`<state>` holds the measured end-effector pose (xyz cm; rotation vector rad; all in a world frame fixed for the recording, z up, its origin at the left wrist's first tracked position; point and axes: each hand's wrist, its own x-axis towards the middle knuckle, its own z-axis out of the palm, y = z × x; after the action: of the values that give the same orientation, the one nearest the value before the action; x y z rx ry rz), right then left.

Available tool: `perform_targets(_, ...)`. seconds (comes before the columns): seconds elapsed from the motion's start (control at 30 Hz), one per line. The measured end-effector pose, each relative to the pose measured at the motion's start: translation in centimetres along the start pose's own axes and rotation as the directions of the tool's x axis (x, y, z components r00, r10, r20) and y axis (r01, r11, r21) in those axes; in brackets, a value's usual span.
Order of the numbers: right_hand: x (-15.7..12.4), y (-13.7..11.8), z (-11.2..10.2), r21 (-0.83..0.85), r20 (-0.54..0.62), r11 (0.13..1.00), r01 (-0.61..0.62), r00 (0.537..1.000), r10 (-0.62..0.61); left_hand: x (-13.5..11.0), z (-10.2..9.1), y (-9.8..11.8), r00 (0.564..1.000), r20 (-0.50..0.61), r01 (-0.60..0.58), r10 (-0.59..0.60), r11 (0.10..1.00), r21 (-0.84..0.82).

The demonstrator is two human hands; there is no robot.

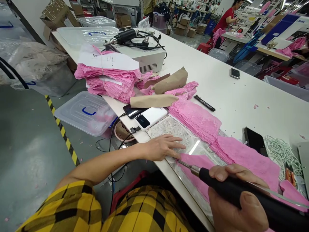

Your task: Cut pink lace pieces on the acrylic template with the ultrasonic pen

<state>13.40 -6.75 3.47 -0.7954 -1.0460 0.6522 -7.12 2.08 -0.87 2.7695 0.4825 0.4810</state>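
My right hand (233, 199) is closed around a black-handled cutting tool (243, 193), whose metal tip (185, 164) rests on the edge of a pink lace piece (193, 174). That lace lies on a glass plate (183, 135) at the table's near edge. My left hand (164, 146) lies flat on the glass with fingers stretched out, pressing next to the lace edge. More pink lace (195, 117) is spread in a band across the table behind it.
A stack of pink lace (108, 80) under a paper pattern, brown paper pieces (169, 82), a white machine box (145, 56), a white power bank (151, 117), a phone (254, 140), a marker (204, 103) and white cord (281, 153) lie on the white table (217, 74). A person in red works far behind.
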Motion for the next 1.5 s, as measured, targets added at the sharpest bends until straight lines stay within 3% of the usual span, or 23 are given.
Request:
perform_targets(0.43,0.1,0.1,-0.3,-0.023,0.038,0.999,0.031,0.999,-0.03,-0.1,0.1,-0.1,1.0,0.012,0.008,-0.008,1.0,0.01)
perform_targets(0.6,0.9,0.2,-0.7,-0.036,-0.082,0.994,0.101,0.991,-0.103,-0.1,-0.1,0.0,0.999,0.028,0.026,-0.025,1.0,-0.008)
perform_targets(0.73,1.1,0.8,-0.3,-0.078,-0.169,0.994,0.075,0.982,-0.087,-0.2,0.0,0.1,0.999,0.011,0.03,-0.03,1.0,0.004)
perform_targets(1.13,0.8,1.1,0.6,-0.109,-0.119,0.993,0.037,0.992,-0.05,-0.3,0.5,-0.2,0.999,-0.029,0.013,-0.013,1.0,0.021)
perform_targets(1.23,1.2,0.6,0.6,-0.095,-0.163,0.995,0.014,0.986,-0.03,-0.5,0.7,-0.4,0.998,-0.065,0.009,-0.009,1.0,0.006)
perform_targets(1.37,2.3,-1.1,-1.7,-0.107,-0.312,0.994,0.034,0.948,-0.066,-0.7,0.6,-0.3,0.996,-0.09,0.001,-0.004,0.999,-0.032)
perform_targets(1.5,2.7,-2.2,-5.6,-0.197,-0.381,0.979,0.057,0.915,-0.131,0.7,0.2,0.5,0.979,-0.164,0.102,-0.12,0.988,-0.117)
